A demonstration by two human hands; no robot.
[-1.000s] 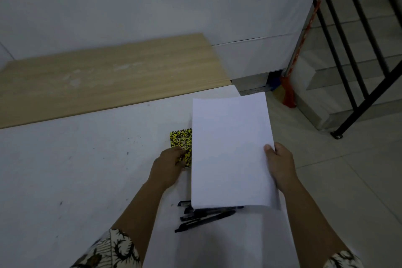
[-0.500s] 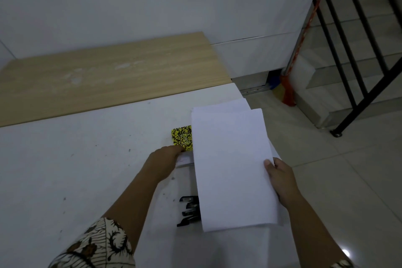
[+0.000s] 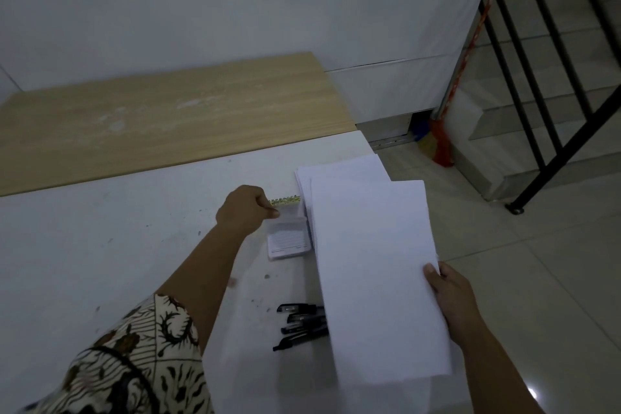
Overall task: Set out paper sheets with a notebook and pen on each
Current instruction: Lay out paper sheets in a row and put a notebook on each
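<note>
My right hand (image 3: 452, 301) pinches the right edge of a white paper sheet (image 3: 373, 272) held above the white table (image 3: 100, 245). Under it lies a stack of paper sheets (image 3: 339, 170) near the table's right edge. My left hand (image 3: 245, 210) grips the top of a small spiral notebook (image 3: 289, 240), whose yellow patterned cover (image 3: 285, 201) is flipped up, showing a lined page. Several black pens (image 3: 300, 324) lie on the table near me, partly hidden by the held sheet.
A wooden tabletop (image 3: 161, 124) adjoins the white table at the back, against a white wall. To the right are tiled floor (image 3: 537, 279), a black stair railing (image 3: 551, 104) and a red broom (image 3: 443, 141).
The held sheet slid toward me and right, uncovering the stack beneath. My left hand lifted the notebook's yellow cover, exposing a lined page.
</note>
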